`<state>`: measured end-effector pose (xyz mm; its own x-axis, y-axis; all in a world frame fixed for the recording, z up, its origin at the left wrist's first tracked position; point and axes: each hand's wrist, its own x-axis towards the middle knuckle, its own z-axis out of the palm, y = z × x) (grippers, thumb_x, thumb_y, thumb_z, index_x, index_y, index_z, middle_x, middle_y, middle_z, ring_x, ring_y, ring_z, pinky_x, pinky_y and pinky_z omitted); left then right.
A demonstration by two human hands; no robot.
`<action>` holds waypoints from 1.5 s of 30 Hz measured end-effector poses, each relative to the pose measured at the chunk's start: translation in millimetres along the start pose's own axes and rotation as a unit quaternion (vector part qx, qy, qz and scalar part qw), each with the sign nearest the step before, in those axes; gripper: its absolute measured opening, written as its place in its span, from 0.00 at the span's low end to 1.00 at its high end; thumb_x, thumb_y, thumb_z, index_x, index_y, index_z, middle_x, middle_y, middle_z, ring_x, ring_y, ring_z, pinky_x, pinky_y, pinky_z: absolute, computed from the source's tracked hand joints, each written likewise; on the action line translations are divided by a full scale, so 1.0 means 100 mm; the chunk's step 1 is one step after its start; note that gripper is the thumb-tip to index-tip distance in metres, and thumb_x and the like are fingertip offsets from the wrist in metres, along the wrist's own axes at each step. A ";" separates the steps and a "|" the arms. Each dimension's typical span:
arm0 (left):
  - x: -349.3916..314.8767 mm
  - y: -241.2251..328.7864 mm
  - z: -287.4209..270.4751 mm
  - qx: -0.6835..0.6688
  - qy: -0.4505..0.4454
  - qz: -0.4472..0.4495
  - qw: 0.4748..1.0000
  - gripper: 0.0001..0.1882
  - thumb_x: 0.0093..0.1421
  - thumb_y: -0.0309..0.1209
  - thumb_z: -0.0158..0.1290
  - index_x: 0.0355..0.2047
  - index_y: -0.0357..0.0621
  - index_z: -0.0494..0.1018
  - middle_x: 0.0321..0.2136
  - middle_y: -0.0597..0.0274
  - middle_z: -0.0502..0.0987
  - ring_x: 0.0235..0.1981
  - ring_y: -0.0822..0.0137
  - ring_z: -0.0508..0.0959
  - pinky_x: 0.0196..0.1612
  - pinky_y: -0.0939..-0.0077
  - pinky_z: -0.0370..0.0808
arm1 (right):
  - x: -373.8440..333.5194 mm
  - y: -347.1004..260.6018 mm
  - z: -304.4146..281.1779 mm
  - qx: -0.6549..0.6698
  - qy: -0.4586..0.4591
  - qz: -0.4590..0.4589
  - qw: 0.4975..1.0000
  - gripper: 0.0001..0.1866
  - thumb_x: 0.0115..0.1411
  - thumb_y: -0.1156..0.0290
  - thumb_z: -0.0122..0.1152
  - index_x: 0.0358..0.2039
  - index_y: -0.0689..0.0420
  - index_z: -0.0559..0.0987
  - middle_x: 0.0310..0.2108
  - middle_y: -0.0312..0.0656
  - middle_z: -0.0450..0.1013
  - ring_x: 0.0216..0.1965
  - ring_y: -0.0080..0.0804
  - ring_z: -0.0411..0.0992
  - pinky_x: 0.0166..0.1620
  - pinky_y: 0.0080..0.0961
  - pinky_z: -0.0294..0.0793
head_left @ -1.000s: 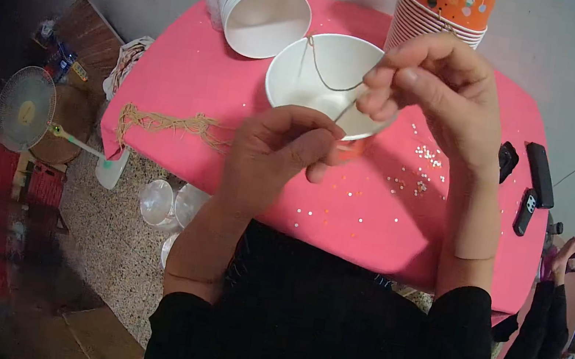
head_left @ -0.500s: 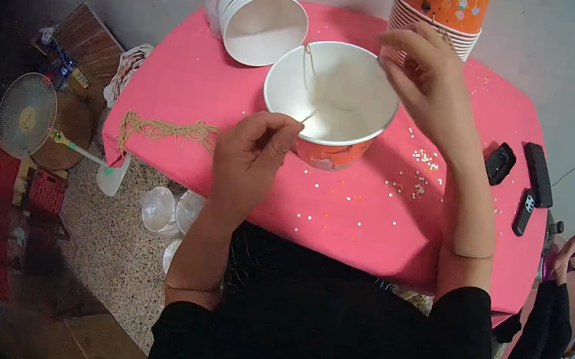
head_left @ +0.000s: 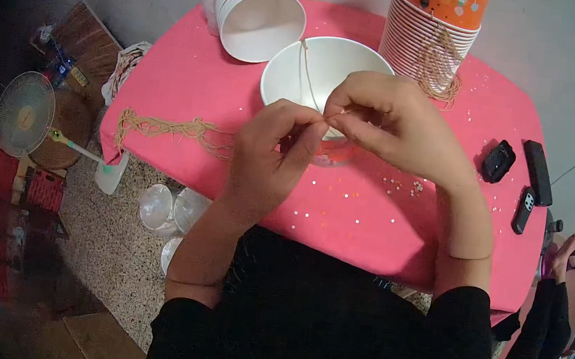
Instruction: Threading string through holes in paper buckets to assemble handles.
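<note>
A white paper tub with an orange printed outside stands before me, its open top facing up. A thin tan string runs from its far-left rim down across the inside to my fingertips. My left hand is closed in a pinch at the near rim, on the string's end. Thumb and fingers of my right hand pinch at the same spot, touching the left fingertips. The string between them is too small to make out fully. My hands hide the tub's near right side.
Stacked paper tubs stand far right, with tan strings hanging on them. White tubs lie tipped far left. More strings lie on the pink tablecloth at left. Small white dots, a black tray and a remote are right.
My right hand has come from the tub's far right rim, beside the stack, down to meet my left fingertips. My left hand has shifted slightly right and up.
</note>
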<state>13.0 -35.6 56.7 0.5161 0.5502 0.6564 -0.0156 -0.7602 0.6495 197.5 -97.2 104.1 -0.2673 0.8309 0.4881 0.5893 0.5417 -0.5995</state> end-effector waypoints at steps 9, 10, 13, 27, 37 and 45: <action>-0.10 0.03 0.17 0.174 -0.035 0.040 0.983 0.09 0.55 0.23 0.56 0.37 0.41 0.73 0.32 0.55 0.75 0.30 0.56 0.78 0.29 0.68 0.76 | -0.01 0.20 -0.19 -0.161 0.002 -0.063 0.985 0.03 0.53 0.79 0.57 0.29 0.62 0.72 0.24 0.43 0.69 0.26 0.37 0.70 0.30 0.29 0.69; -0.11 -0.02 0.18 0.174 -0.035 0.041 0.983 0.09 0.55 0.23 0.56 0.37 0.41 0.73 0.32 0.55 0.75 0.30 0.56 0.78 0.29 0.68 0.76 | -0.02 0.21 -0.19 -0.181 -0.020 -0.047 0.982 0.03 0.53 0.78 0.57 0.28 0.62 0.72 0.25 0.43 0.70 0.26 0.39 0.71 0.30 0.31 0.69; -0.17 -0.16 0.18 0.182 -0.027 0.075 0.980 0.11 0.53 0.24 0.58 0.38 0.42 0.74 0.32 0.56 0.75 0.30 0.56 0.78 0.30 0.68 0.76 | -0.03 0.19 -0.17 -0.208 -0.089 0.018 0.974 0.04 0.53 0.75 0.57 0.28 0.61 0.71 0.25 0.45 0.71 0.27 0.43 0.71 0.31 0.35 0.69; -0.23 -0.24 -0.06 0.268 -0.009 0.243 0.932 0.12 0.46 0.21 0.58 0.34 0.37 0.77 0.37 0.55 0.75 0.32 0.57 0.77 0.31 0.68 0.77 | -0.07 0.02 -0.06 -0.188 -0.108 -0.013 0.976 0.05 0.52 0.74 0.56 0.26 0.61 0.70 0.24 0.49 0.70 0.29 0.51 0.70 0.33 0.42 0.68; -0.22 -0.28 -0.07 0.242 0.003 0.293 0.925 0.14 0.47 0.22 0.57 0.36 0.37 0.77 0.38 0.54 0.74 0.33 0.56 0.78 0.32 0.67 0.77 | -0.08 -0.02 -0.04 -0.185 -0.121 -0.028 0.975 0.05 0.52 0.74 0.56 0.26 0.61 0.70 0.22 0.48 0.69 0.27 0.51 0.69 0.31 0.42 0.67; -0.28 -0.31 -0.08 0.258 -0.015 0.272 0.927 0.15 0.48 0.23 0.55 0.38 0.38 0.77 0.40 0.55 0.74 0.34 0.57 0.77 0.33 0.69 0.76 | -0.07 -0.02 -0.02 -0.179 -0.128 -0.042 0.975 0.06 0.54 0.73 0.56 0.26 0.62 0.70 0.22 0.48 0.69 0.28 0.51 0.70 0.31 0.43 0.67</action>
<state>-7.7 -24.7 21.8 0.5757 0.0334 0.8170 0.1267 -0.9907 -0.0488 199.6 -104.6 102.9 -0.4807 0.8149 0.3240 0.7729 0.5682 -0.2825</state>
